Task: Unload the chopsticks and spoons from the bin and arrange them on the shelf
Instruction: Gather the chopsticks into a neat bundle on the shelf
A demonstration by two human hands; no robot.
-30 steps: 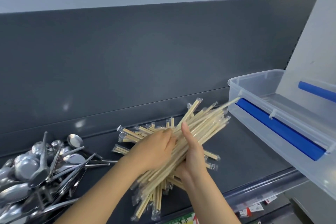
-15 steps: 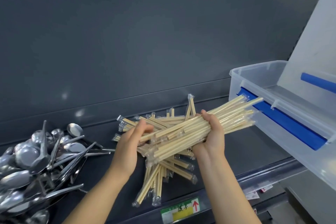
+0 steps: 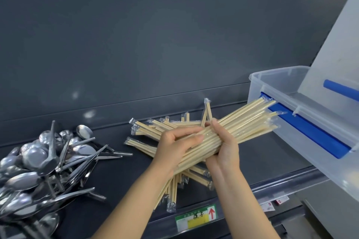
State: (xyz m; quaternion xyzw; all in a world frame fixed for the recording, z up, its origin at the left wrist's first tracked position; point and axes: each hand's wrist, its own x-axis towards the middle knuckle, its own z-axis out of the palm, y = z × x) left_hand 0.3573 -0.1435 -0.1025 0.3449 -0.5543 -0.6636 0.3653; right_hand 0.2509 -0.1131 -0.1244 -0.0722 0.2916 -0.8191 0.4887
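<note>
A thick bundle of wrapped wooden chopsticks (image 3: pixel 246 120) slants up to the right above the dark shelf (image 3: pixel 120 172). My right hand (image 3: pixel 225 147) grips it from below at the middle. My left hand (image 3: pixel 174 147) closes over its lower left part from the top. Under the bundle, more wrapped chopsticks (image 3: pixel 149 132) lie scattered on the shelf. A heap of metal spoons (image 3: pixel 40 163) covers the shelf's left end. The clear plastic bin (image 3: pixel 287 87) with a blue latch stands at the right; the bundle's tips almost touch it.
The bin's lid (image 3: pixel 338 48) stands raised at the far right. The shelf's grey back panel (image 3: pixel 155 44) rises behind everything. A green and yellow price label (image 3: pixel 196 217) sits on the shelf's front edge, and small tags (image 3: pixel 274 203) hang lower right.
My left hand has moved from open beside the bundle to closed over it. The bundle stays slanted toward the bin in my right hand.
</note>
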